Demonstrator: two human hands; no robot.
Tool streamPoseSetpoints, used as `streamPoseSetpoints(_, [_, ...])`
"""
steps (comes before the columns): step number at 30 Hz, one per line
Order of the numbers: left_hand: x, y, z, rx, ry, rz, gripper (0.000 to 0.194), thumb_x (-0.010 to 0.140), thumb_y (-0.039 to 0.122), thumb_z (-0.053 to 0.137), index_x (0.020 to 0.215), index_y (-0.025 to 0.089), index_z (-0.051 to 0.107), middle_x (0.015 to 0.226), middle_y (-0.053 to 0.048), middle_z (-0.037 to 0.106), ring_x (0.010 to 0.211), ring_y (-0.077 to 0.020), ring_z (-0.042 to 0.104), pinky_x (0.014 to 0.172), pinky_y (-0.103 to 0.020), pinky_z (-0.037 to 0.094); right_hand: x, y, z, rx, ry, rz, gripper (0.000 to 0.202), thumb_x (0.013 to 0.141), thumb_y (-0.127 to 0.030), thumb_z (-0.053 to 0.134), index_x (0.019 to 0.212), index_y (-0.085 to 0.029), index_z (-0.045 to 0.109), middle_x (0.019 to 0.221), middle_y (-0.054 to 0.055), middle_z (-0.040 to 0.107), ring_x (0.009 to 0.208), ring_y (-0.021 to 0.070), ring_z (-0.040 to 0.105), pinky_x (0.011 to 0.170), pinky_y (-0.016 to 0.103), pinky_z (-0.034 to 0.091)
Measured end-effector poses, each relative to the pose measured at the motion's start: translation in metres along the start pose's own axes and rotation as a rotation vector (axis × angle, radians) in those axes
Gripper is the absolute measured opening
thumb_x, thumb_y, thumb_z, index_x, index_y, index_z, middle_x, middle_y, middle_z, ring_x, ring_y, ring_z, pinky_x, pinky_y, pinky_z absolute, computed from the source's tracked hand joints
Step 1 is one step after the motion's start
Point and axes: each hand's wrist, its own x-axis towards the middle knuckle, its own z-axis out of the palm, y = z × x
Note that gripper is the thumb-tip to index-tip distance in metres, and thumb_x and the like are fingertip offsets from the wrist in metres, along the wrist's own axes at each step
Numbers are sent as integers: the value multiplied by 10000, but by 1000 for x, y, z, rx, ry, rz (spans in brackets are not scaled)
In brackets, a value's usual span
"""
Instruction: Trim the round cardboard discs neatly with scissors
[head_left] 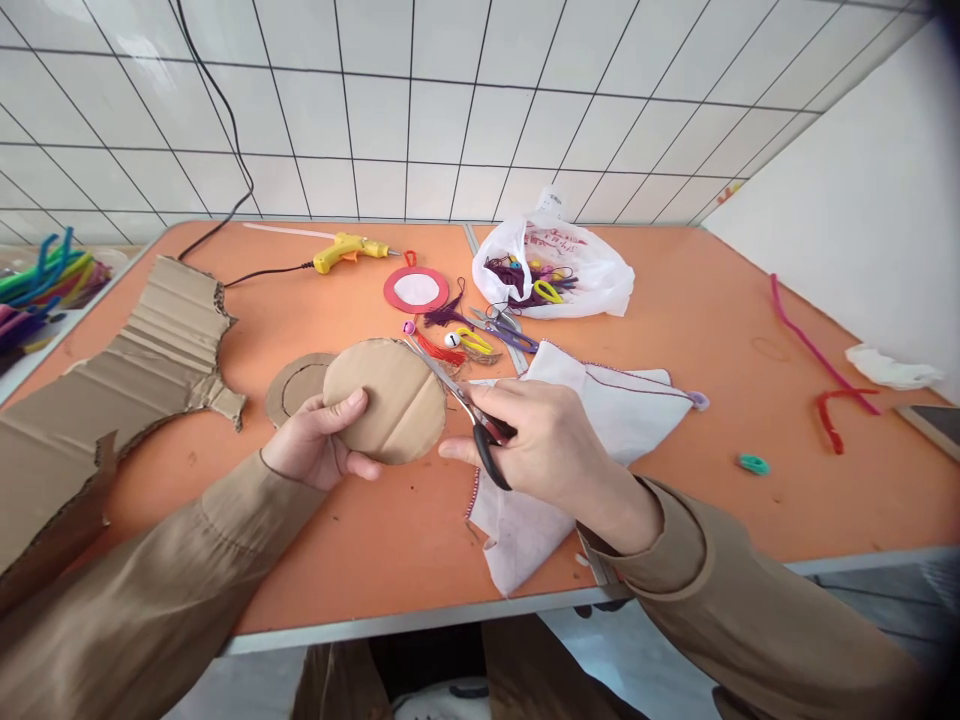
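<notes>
My left hand [319,437] grips a round cardboard disc [390,400] by its left edge, thumb on top. In my right hand [544,440] is a pair of scissors [489,452] with black handles; the blades lie along the disc's upper right edge. Whether the blades are parted is hard to make out. Behind the disc, partly covered, lies a cardboard ring [289,385]. White cloth [607,400] with a dark red stitched edge rests beneath and beyond my right hand. Small tassels [476,343] and a bell [451,340] lie just past the disc.
A yellow glue gun [352,252] with a black cord lies at the back, near a red-rimmed disc [416,289]. Purple-handled scissors [510,333] sit before a white plastic bag [600,275] of tassels. Cut cardboard [142,350] covers the left side. Pipe cleaners [814,345] lie right.
</notes>
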Motion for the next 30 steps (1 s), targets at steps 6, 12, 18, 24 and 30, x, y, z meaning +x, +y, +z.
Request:
streamPoseSetpoints(6, [-5,3,9,18,98,49,315,796,259,766,1062,90,747,1035,-161,789,771,-284,781,453,-230,633,3,1,-2,218,-71,68,452,804,-574,687,636,-186,526,625,-20,471,575,126,442,547,268,344])
streamPoseSetpoints(12, [-8,5,21,48,146,48,203,814,190,735,991,92,750,922,-138,795,696,-244,768,441,-224,621,2,3,2,-65,-9,-8,521,742,-515,782,1087,-129,713,730,30,591,646,189,534,598,313,398])
streamPoseSetpoints(18, [-8,5,25,87,172,41,184,798,171,747,967,99,753,843,-105,787,641,-225,751,415,-226,614,0,3,2,-189,-13,-29,572,796,-544,729,1169,-111,706,889,122,715,784,273,645,704,387,458])
streamPoseSetpoints(24, [-7,7,22,105,182,42,279,813,180,733,1079,96,733,925,-120,785,629,-213,743,386,-214,598,1,3,1,-181,-39,-10,532,811,-547,703,1114,-110,714,789,97,668,723,248,607,657,365,427])
streamPoseSetpoints(30, [-6,8,17,107,160,49,345,798,202,751,1118,75,716,915,-132,780,626,-220,744,374,-216,594,3,2,1,-7,-108,71,371,778,-514,727,689,-189,572,628,-24,476,561,127,419,547,276,308])
